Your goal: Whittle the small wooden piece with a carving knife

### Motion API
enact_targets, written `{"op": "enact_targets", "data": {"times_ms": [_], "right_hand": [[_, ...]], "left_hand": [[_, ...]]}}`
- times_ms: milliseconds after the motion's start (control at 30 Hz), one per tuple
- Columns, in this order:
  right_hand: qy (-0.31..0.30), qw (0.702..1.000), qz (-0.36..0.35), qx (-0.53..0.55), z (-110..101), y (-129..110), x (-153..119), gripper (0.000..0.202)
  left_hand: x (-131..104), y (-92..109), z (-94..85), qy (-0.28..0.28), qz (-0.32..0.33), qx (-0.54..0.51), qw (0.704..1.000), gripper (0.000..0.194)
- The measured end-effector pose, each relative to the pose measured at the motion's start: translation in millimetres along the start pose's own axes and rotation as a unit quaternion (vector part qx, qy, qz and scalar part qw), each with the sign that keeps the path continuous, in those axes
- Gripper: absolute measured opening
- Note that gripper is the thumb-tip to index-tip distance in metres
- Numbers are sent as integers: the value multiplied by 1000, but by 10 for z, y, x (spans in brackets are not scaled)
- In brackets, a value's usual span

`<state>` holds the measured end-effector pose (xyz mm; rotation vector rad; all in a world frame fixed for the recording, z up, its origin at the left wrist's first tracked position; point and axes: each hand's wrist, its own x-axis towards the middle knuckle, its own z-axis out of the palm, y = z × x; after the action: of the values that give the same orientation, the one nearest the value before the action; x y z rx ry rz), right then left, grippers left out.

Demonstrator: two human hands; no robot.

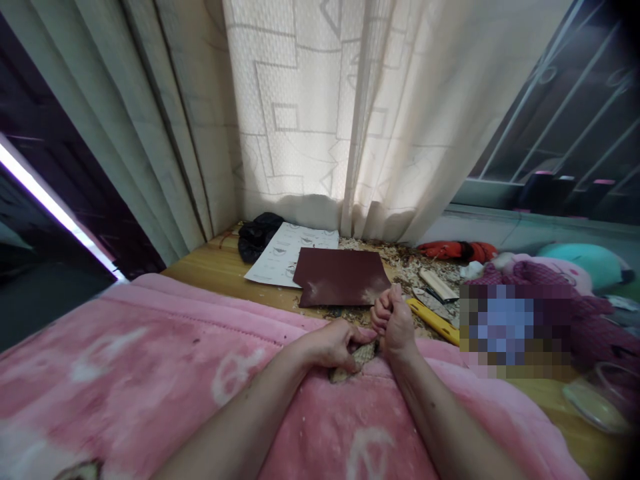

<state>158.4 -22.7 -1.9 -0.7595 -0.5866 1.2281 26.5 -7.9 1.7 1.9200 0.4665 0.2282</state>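
Observation:
My left hand (333, 343) is closed, thumb and fingers pinching a small tan piece with a rough, ridged surface (366, 353), low over the pink blanket (175, 373). Beside it, my right hand (397, 323) is curled into a fist with the thumb on top, close to the far end of that piece. Whatever the right fingers hold, if anything, is hidden. A maroon sheet (345, 273) lies flat just beyond both hands. To the right of my right fist rests a yellow-handled tool (433, 321), partly hidden by the blanket's edge.
White printed paper (280, 250) and a black bag (257, 235) lie behind the sheet. Shavings (410, 257) litter the wooden surface around a pale block (439, 285). Red-orange cloth (457, 251), plush toys and a clear container (597, 400) are at right; curtains (300, 100) hang behind.

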Motion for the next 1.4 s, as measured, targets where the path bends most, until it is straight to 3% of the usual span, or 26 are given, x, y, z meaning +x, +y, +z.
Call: {"op": "enact_targets", "data": {"times_ms": [233, 333, 567, 700, 1200, 1400], "right_hand": [[116, 993, -8, 21, -88, 41, 81, 45], [95, 994, 3, 46, -94, 20, 79, 45], [-63, 993, 40, 86, -118, -151, 30, 42], [-53, 992, 6, 118, -161, -228, 57, 41], [-80, 992, 38, 93, -81, -193, 24, 41], [-7, 1000, -1, 26, -51, -208, 31, 42]], "left_hand": [[-10, 36, -11, 4, -11, 20, 1000, 34], [-16, 22, -15, 9, -16, 28, 999, 40], [-56, 5, -56, 10, -1, 28, 1000, 51], [-72, 13, -69, 3, -12, 32, 999, 47], [-31, -9, -54, 9, 7, -3, 1000, 51], [-41, -39, -58, 11, -6, 13, 1000, 48]]}}
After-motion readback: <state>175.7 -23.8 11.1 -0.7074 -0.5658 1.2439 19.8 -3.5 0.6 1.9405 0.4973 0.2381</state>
